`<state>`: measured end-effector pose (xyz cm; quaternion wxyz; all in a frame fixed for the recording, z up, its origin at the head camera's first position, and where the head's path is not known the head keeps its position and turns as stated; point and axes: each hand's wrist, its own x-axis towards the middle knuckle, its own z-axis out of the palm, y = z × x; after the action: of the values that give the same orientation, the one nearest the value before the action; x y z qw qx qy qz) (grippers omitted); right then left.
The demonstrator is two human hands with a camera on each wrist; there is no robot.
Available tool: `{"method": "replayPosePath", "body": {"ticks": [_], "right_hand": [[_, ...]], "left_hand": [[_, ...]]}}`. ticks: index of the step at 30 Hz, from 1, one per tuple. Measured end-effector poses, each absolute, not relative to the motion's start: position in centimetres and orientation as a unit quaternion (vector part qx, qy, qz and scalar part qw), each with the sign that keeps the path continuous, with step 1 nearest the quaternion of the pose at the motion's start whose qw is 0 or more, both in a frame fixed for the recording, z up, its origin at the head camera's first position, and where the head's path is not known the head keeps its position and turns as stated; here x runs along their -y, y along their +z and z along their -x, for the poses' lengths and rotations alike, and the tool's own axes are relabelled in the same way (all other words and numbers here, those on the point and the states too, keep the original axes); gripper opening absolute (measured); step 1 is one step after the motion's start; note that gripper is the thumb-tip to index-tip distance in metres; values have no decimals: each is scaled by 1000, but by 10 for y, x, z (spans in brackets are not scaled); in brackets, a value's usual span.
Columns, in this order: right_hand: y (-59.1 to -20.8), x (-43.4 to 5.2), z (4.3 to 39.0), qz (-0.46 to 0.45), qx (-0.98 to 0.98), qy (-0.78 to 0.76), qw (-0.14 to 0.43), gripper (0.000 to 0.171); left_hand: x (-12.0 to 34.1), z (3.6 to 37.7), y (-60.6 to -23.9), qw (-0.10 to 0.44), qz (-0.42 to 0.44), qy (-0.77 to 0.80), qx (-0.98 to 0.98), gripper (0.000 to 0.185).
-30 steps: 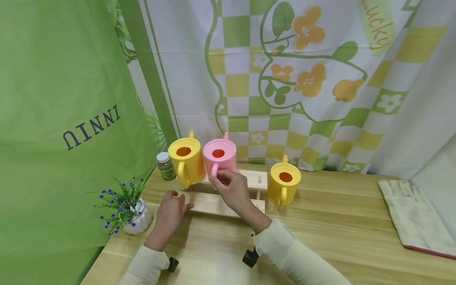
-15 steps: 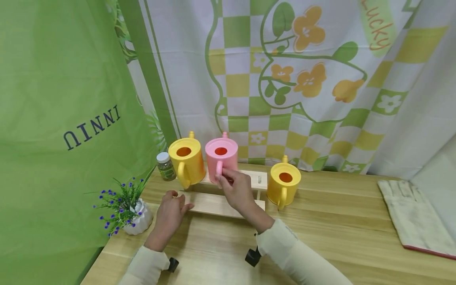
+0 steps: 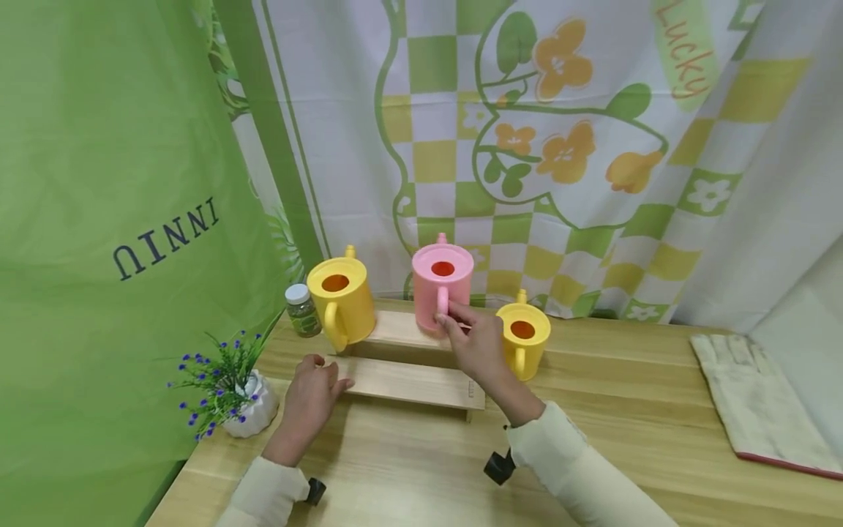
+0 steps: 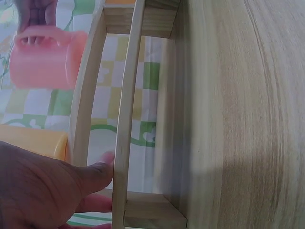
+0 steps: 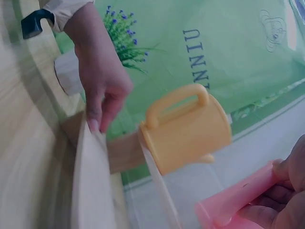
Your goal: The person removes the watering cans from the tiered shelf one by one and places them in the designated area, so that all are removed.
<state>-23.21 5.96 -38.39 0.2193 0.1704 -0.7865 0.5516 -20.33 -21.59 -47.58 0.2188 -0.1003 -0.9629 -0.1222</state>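
pink can [image 3: 426,293], held upright, points its spout [image 3: 442,238] at the curtain [image 3: 349,146]

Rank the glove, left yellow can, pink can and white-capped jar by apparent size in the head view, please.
1. Glove
2. Left yellow can and pink can: too alike to rank
3. White-capped jar

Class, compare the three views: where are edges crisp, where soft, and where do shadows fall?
Head: crisp edges on the pink watering can, a soft shadow on the table beside the left hand; left wrist: pink watering can soft-edged, left hand dark, shadow on the table; right wrist: hazy, yellow watering can soft-edged.
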Motion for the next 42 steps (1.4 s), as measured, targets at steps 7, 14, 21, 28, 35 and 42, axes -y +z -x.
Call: {"method": "replayPosePath", "body": {"ticks": [7,14,21,28,35,42], "right_hand": [[-376,-100,232,-160,800,510,272,21],[-382,-139,232,-146,805,485,308,20],[-386,-173,228,-97,810,488,311,23],[-386,-199,222,-74,811,471,339,22],[-392,-219,218,-72,812,457,356,22],[-404,-234,214,-92,815,436,370,24]], "left_hand": [[214,204,-476,211,98,-129,964,34],[216,203,-476,209,106,-125,964,34],[216,203,-476,219,117,-108,963,33],[216,203,-476,211,116,-106,965,31],[216,204,-478,193,100,-124,968,27],[216,204,-477,197,105,-120,967,28]]}}
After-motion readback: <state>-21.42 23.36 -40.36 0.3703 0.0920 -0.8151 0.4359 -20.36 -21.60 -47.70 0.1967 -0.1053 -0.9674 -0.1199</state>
